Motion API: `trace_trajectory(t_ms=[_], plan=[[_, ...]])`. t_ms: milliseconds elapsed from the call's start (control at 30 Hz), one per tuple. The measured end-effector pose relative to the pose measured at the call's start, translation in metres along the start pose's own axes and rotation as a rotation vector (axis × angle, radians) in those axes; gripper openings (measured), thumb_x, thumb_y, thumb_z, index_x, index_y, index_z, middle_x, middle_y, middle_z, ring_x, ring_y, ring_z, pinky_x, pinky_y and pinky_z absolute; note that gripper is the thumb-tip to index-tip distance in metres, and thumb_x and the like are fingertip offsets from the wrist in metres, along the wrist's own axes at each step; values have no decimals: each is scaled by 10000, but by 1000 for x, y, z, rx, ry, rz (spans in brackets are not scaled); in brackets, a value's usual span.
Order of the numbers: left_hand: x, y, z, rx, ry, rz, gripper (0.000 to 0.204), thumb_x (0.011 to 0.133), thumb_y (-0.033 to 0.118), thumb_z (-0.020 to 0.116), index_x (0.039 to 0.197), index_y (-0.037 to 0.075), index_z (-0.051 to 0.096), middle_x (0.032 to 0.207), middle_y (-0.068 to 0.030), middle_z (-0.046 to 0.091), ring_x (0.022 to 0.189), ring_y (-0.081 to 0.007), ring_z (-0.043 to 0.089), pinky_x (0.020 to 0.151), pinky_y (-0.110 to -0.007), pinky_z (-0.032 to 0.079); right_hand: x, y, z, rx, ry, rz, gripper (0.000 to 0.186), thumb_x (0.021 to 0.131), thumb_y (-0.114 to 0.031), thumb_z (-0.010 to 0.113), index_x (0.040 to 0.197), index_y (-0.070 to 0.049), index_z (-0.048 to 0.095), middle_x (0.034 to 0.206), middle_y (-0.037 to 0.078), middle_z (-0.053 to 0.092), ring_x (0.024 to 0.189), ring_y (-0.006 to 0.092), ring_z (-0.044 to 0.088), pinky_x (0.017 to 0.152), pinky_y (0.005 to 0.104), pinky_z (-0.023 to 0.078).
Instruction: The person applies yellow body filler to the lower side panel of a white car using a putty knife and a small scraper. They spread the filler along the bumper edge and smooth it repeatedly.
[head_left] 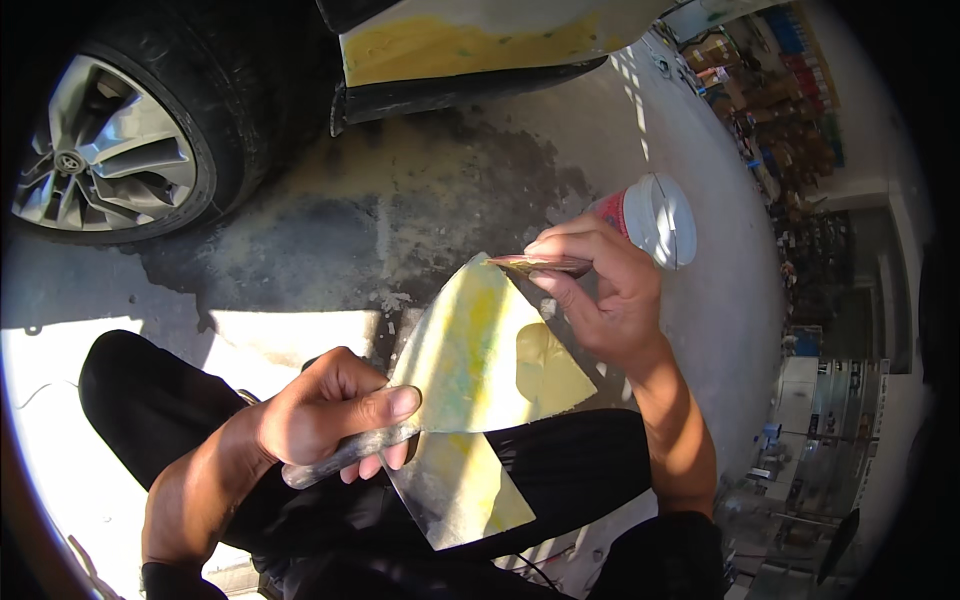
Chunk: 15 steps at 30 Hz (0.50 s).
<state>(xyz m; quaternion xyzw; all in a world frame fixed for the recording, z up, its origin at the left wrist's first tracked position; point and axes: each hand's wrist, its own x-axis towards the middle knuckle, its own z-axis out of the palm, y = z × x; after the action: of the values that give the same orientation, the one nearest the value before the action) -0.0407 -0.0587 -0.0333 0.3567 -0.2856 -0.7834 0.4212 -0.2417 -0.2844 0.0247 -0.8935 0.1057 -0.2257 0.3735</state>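
Observation:
My left hand (335, 410) is closed around the worn grey handle of a putty knife (465, 495), its wide flat blade smeared with yellow. A thin, roughly triangular sheet (480, 350), coated in pale yellow and greenish filler, stands out from under my left thumb, above the blade. At the sheet's far tip, my right hand (605, 285) pinches a thin reddish-brown flat piece (540, 264) between thumb and fingers. Seen edge-on, its kind cannot be made out; its end touches or nearly touches the tip. A rounded shadow falls on the sheet's right part.
A car wheel (110, 150) stands at the far left. Beyond my hands hangs a car body panel (470, 45) with yellow filler patches. A white bucket (660, 220) with red on its side is behind my right hand. Shelves with goods (785, 110) line the right. My knees are below.

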Motion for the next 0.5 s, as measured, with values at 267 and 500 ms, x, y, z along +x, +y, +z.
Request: trace_trajectory(t_ms=[267, 500], plan=[[-1, -1, 3, -7, 45, 43, 556, 1048, 426, 567, 756, -24, 716, 648, -76, 669, 498, -111, 605, 450, -253, 498, 7, 5, -13, -283, -233, -102, 228, 818, 129, 683, 992, -13, 719, 935, 109, 689, 836, 249, 657, 756, 326, 529], [6, -8, -4, 32, 57, 60, 522, 1058, 400, 559, 805, -28, 718, 691, -73, 680, 501, -112, 594, 456, -252, 492, -4, 21, -14, -74, 17, 143, 177, 879, 40, 690, 1052, 14, 711, 953, 107, 694, 847, 176, 692, 735, 282, 545]])
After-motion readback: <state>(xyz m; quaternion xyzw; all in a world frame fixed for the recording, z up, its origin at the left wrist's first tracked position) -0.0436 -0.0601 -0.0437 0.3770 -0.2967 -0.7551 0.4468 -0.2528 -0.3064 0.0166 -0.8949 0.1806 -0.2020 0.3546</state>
